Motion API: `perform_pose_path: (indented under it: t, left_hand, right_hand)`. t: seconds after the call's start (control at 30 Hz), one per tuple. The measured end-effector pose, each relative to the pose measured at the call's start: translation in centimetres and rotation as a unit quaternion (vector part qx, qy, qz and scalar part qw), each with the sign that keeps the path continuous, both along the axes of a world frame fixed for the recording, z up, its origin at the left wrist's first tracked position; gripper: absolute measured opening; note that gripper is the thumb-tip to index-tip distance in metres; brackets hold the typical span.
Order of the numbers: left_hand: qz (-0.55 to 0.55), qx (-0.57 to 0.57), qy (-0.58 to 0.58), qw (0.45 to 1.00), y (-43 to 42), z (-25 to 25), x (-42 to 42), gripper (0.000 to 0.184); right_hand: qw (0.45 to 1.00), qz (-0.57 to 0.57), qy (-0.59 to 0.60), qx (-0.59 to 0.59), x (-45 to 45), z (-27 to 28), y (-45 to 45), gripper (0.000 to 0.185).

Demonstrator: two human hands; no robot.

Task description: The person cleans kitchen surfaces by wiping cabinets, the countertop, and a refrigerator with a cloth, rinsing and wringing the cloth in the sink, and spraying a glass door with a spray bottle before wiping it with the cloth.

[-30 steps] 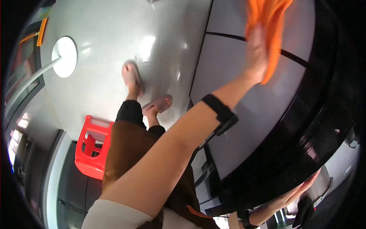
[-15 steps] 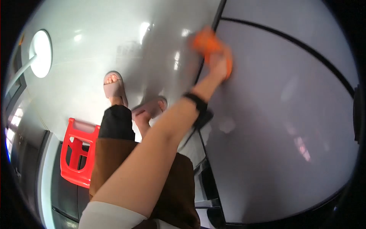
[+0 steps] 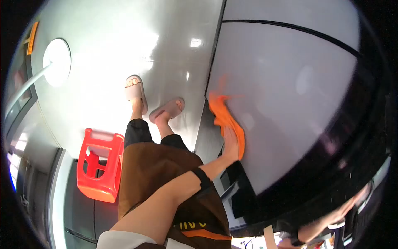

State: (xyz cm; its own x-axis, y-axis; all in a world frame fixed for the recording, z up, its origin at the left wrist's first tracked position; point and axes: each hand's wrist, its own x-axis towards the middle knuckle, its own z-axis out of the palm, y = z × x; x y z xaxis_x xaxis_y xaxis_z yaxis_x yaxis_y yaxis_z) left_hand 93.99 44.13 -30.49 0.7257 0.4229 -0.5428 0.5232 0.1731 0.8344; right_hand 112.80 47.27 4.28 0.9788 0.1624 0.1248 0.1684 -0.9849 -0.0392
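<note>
The orange cloth (image 3: 227,118) lies against the grey panel (image 3: 282,95), close to its left edge. My left hand (image 3: 232,143) presses and grips the cloth there, with its fingers along it and a black band on the wrist. Beyond the panel's dark glossy border, at the lower right, a forearm with a black band leads to my right hand (image 3: 350,205). That hand is blurred and its fingers cannot be made out, nor what they touch.
A red plastic stool (image 3: 99,166) is on the left, beside the brown apron (image 3: 166,166). Two feet in pinkish slippers (image 3: 168,110) stand on the shiny floor (image 3: 112,41). A round white base with a pole (image 3: 57,62) is at the upper left.
My left hand has come down from the top right, past the panel's left edge, and is now nearer my body with the cloth. The view has shifted, and my right forearm shows again.
</note>
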Motion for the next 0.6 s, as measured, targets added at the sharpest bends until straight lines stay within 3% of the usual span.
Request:
perform_pose_path:
  t: [0.03,0.07,0.17,0.23,0.3,0.33,0.43,0.53,0.6]
  left_hand:
    - [-0.003,0.002,-0.007,1.000,0.8,2.8,1.2,0.048]
    - [0.114,-0.286,0.052,0.950,2.4,6.5,3.7,0.045]
    - [0.014,-0.118,-0.160,0.980,3.7,12.7,10.8,0.042]
    - [-0.090,0.176,-0.310,0.930,8.9,20.5,18.3,0.049]
    - [-0.040,0.004,-0.368,0.929,11.5,24.4,21.9,0.052]
    - [-0.035,-0.050,-0.382,0.922,12.1,25.0,21.5,0.052]
    - [-0.091,-0.068,-0.416,0.902,9.9,24.6,13.0,0.054]
    - [-0.168,-0.146,-0.344,0.912,5.9,24.5,1.1,0.059]
    - [-0.218,-0.072,-0.364,0.903,6.1,24.3,0.1,0.055]
  right_hand:
    - [1.000,0.005,0.001,0.015,0.1,0.1,0.4,0.051]
    - [1.000,0.009,0.000,0.029,0.3,0.3,0.6,0.050]
    - [0.995,0.050,0.002,0.084,1.4,0.7,1.3,0.048]
    - [0.991,0.079,0.004,0.112,2.1,0.4,1.4,0.044]
    - [0.989,0.100,-0.004,0.113,2.1,0.6,1.1,0.043]
    - [0.988,0.111,-0.006,0.110,2.1,0.6,1.1,0.042]
    - [0.986,0.133,-0.027,0.094,2.5,0.4,0.7,0.041]
    - [0.981,0.162,-0.043,0.102,3.0,0.0,0.1,0.041]
    - [0.979,0.165,-0.068,0.099,3.0,-0.4,0.0,0.042]
